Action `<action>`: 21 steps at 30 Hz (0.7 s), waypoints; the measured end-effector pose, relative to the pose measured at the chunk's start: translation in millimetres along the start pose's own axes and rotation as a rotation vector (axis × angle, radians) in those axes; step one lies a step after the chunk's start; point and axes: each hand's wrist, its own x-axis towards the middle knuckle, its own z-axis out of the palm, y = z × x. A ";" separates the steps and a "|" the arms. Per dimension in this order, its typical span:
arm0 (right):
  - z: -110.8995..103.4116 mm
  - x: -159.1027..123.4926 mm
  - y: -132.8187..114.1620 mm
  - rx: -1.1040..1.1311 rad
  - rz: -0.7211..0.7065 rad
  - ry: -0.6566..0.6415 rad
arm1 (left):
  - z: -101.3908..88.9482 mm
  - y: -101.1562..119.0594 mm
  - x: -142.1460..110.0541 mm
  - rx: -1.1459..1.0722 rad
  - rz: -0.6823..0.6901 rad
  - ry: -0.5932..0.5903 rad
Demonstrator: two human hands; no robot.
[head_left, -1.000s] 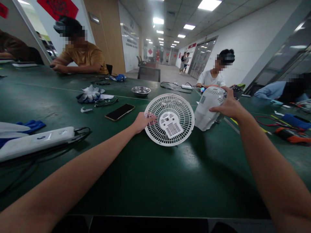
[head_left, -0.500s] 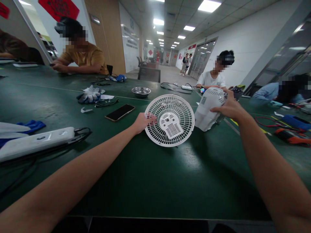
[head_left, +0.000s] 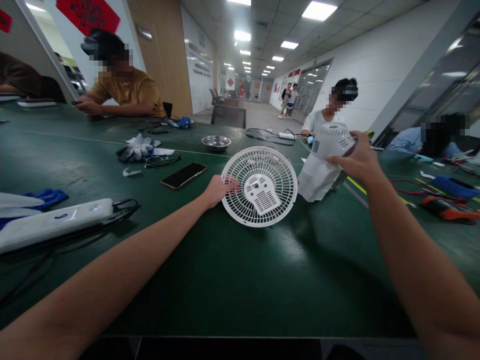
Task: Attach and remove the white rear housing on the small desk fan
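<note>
My left hand [head_left: 217, 191] grips the left rim of a round white fan grille [head_left: 263, 194], fingers behind and through the bars. A slotted plate sits in the grille's middle, and the grille is tilted toward me. To its right, my right hand [head_left: 358, 159] is closed around the vented upper part of a white plastic fan housing [head_left: 333, 139]. Below that part is a paler white boxy section [head_left: 317, 177], close to the grille's right edge. Whether the two sections are joined cannot be seen. The fingers on the far side of the housing are partly hidden.
On the green table [head_left: 240, 280] lie a phone [head_left: 183, 175], a metal bowl [head_left: 216, 143], work gloves [head_left: 137, 149] and a white power strip [head_left: 60, 225]. An orange multimeter [head_left: 448, 207] with red leads is at the right. Several people sit around the table.
My right hand has shifted slightly; the housing's vented upper part now stands higher and more distinct from the section below. My left hand still holds the grille. The view has moved slightly.
</note>
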 end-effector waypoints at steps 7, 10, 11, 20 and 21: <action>2.5 -28.1 -48.0 0.195 -0.143 0.220 | 1.0 2.1 -1.6 0.005 0.015 -0.018; 26.8 -58.6 -55.6 0.265 -0.159 0.156 | 0.2 -1.8 0.8 -0.019 0.033 -0.021; 36.6 -70.3 -55.5 0.296 -0.154 0.128 | -0.3 -3.1 1.8 -0.015 0.034 -0.027; 93.0 -141.4 -55.5 0.484 0.108 -0.091 | 2.7 6.7 -4.0 -0.012 -0.003 -0.017; 95.7 -142.6 -55.8 0.486 0.136 -0.099 | 3.4 8.3 -5.4 -0.013 -0.002 -0.017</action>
